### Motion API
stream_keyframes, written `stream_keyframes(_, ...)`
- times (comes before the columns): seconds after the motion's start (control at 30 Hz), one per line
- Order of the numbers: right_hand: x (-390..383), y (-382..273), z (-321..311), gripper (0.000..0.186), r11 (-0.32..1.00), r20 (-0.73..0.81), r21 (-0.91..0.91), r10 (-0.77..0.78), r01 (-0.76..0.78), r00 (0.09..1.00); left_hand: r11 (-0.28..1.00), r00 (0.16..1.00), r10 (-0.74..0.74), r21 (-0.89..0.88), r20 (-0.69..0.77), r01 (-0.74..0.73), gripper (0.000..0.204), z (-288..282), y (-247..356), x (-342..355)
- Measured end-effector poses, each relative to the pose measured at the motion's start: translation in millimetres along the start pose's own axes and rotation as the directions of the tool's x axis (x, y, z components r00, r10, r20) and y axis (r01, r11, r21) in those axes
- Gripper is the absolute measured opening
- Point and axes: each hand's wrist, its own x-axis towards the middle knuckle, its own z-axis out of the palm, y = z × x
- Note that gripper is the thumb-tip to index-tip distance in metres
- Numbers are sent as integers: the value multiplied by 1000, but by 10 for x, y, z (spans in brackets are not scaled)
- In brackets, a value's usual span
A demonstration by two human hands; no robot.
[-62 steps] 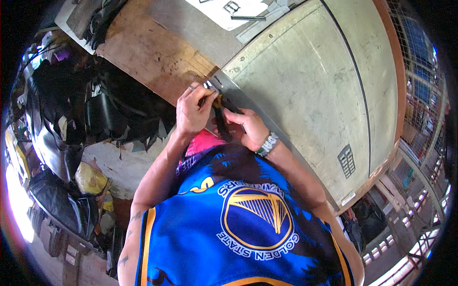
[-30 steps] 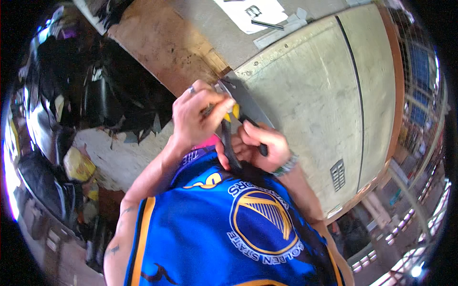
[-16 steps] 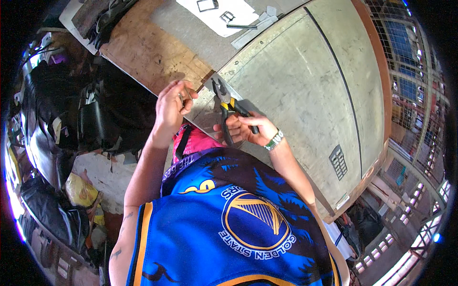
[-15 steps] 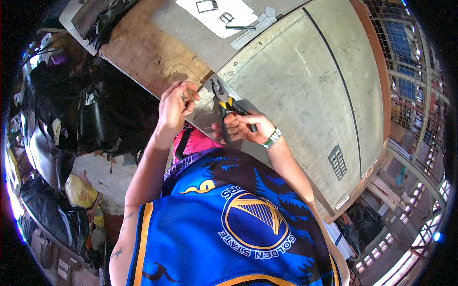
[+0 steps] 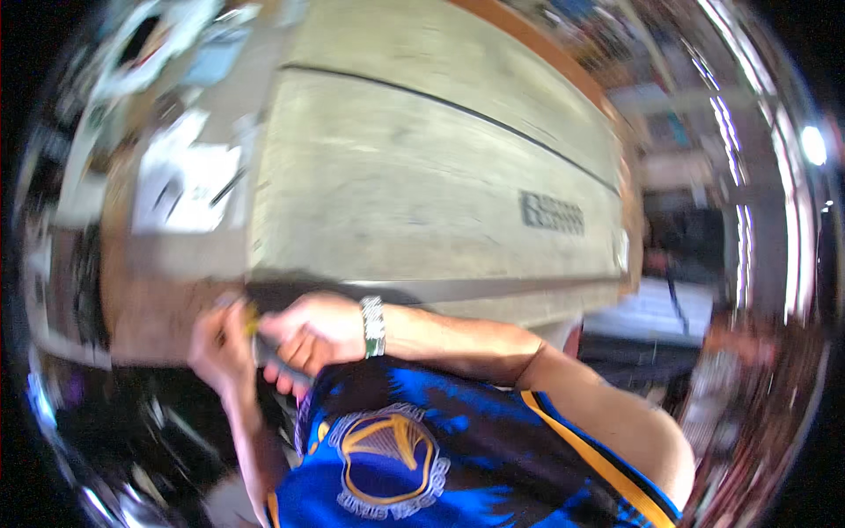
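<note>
The right hand [image 5: 319,334] is clamped on a dark handle of the yellow-and-black pliers [image 5: 286,368], which sit between the two hands, beside the worktop [image 5: 396,202]; the left hand [image 5: 222,348] is bunched at their other end, too blurred to tell whether it grips anything; a pale, boxy shape [image 5: 651,308] past the worktop's right end is too smeared to tell whether it holds anything; a white sheet [image 5: 194,211] at upper left carries a dark strip [image 5: 229,187]; the blue jersey [image 5: 480,440] bears a round emblem [image 5: 387,458] ringed by white lettering.
</note>
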Motion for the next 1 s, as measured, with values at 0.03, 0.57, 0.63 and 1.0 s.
stream_keyframes(0.03,-355,-58,770,50,944,-202,-309,-184,115,962,964,953,266,45,-146,-263,5,-207,287,72)
stream_keyframes(0.57,-1926,1649,-697,49,413,-411,-908,-911,-77,-44,129,289,13,-288,957,949,23,719,-137,-249)
stream_keyframes(0.63,-2174,1919,-889,42,402,-374,-868,-915,-290,-150,72,141,57,-145,988,987,24,950,-210,-529)
stream_keyframes(1.0,-3606,2077,-2261,61,0,28,-865,-998,-503,-49,712,434,-3,-303,901,633,26,2228,898,-1262)
